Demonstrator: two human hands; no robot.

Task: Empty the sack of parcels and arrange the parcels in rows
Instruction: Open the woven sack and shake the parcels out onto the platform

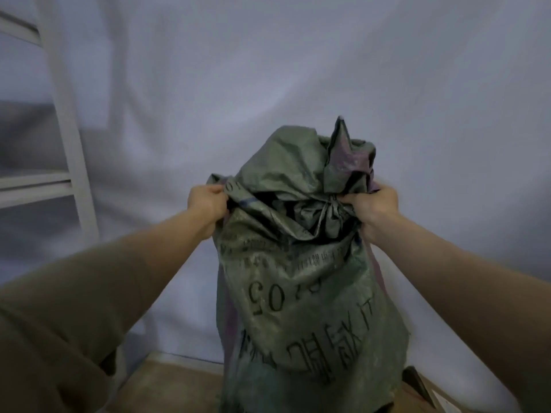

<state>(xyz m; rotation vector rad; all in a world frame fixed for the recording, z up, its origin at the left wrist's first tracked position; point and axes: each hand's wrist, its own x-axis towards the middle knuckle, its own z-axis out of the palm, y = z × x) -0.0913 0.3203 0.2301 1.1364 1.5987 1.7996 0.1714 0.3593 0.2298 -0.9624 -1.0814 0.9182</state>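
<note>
A green woven sack (301, 293) with black printed characters hangs upright in front of me, its top bunched and tied with a cord. My left hand (207, 204) grips the sack's upper left edge. My right hand (372, 208) grips the bunched fabric at the tied neck on the right. The sack's contents are hidden inside it. At the bottom right a brown parcel (429, 394) with dark tape lies partly behind the sack.
A white cloth backdrop (268, 70) covers the wall and drapes down to the floor. A white metal shelf frame (64, 120) stands at the left. Brown floor (167, 383) shows at the bottom.
</note>
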